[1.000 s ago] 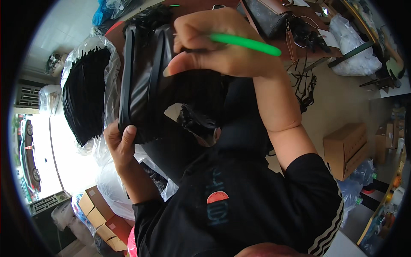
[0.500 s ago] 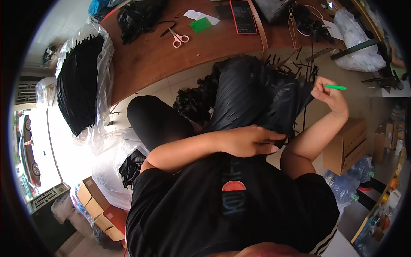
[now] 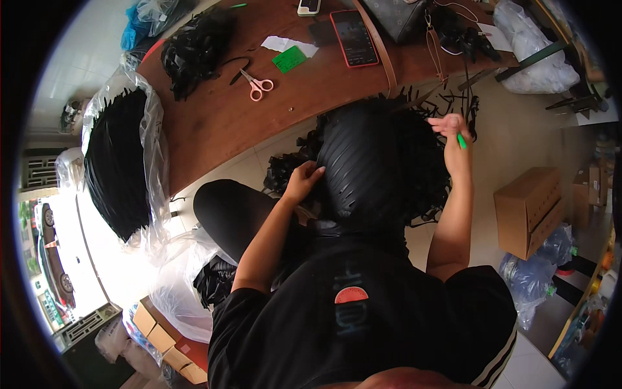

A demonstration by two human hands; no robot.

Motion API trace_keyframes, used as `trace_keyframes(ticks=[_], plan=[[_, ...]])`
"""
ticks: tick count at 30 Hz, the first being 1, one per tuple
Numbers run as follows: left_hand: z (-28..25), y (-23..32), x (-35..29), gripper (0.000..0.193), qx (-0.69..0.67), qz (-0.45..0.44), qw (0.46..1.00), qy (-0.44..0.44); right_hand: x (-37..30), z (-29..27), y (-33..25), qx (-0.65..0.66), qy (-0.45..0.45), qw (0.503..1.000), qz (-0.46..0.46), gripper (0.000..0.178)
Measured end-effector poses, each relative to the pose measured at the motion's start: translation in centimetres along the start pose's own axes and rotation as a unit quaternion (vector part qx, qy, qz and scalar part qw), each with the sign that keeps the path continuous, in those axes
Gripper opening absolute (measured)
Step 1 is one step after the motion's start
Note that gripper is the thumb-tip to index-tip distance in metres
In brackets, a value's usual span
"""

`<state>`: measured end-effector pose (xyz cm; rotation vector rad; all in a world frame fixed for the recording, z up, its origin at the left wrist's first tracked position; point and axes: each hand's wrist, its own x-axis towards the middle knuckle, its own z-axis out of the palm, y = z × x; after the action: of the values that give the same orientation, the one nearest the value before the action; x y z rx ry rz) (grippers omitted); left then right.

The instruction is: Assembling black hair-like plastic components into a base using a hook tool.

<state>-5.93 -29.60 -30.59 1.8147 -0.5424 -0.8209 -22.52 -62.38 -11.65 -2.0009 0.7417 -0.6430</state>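
Observation:
Across my lap lies a large bundle of glossy black strips [image 3: 363,155], laid side by side in slanting rows, with loose ends fanning out at its right. My left hand [image 3: 303,182] is curled at the bundle's left edge, thumb and fingers closing on the strips there. Some of its fingertips are hidden. To the right of the bundle, my right hand [image 3: 450,128] is raised clear of the strips. A slim green pen-like tool [image 3: 461,141] is tucked in its grip, while some fingers point left. The tool's tip cannot be made out.
On the brown table [image 3: 214,123] lie pink-handled scissors [image 3: 256,86], a green card [image 3: 289,59], a red-edged phone [image 3: 354,39] and a dark bag [image 3: 395,19]. A plastic bag of black strips [image 3: 120,165] stands at left. Cardboard boxes [image 3: 528,207] are at right.
My left hand has moved from the bundle's near right to its left edge. My right hand has come left, away from the strip ends, with the green tool turned downward.

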Motion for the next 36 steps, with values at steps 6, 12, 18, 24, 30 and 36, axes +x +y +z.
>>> trace_keyframes(ticks=[6,12,18,24,30,36], plan=[[-4.0,8.3,-4.3,0.01,-0.248,-0.093,0.963,-0.039,-3.6,7.4,-2.7,0.291,-0.165,0.941,0.042,0.013],[-2.7,16.1,-6.0,0.012,-0.372,-0.096,0.922,-0.044,-5.7,10.6,-6.2,0.401,-0.219,0.888,0.051,0.008],[0.0,18.8,-5.0,0.019,-0.43,-0.046,0.902,-0.001,-5.5,10.7,-7.4,0.285,-0.177,0.939,-0.077,0.01],[0.9,19.7,-4.8,0.017,-0.423,-0.034,0.905,0.023,-5.9,10.3,-7.1,0.282,-0.156,0.943,-0.077,0.01],[1.3,19.5,-5.0,0.017,-0.414,-0.028,0.909,0.034,-6.2,10.0,-7.1,0.257,-0.155,0.949,-0.093,0.01],[1.3,19.7,-5.3,0.018,-0.414,-0.028,0.909,0.035,-6.3,10.1,-7.0,0.227,-0.148,0.955,-0.121,0.01]])
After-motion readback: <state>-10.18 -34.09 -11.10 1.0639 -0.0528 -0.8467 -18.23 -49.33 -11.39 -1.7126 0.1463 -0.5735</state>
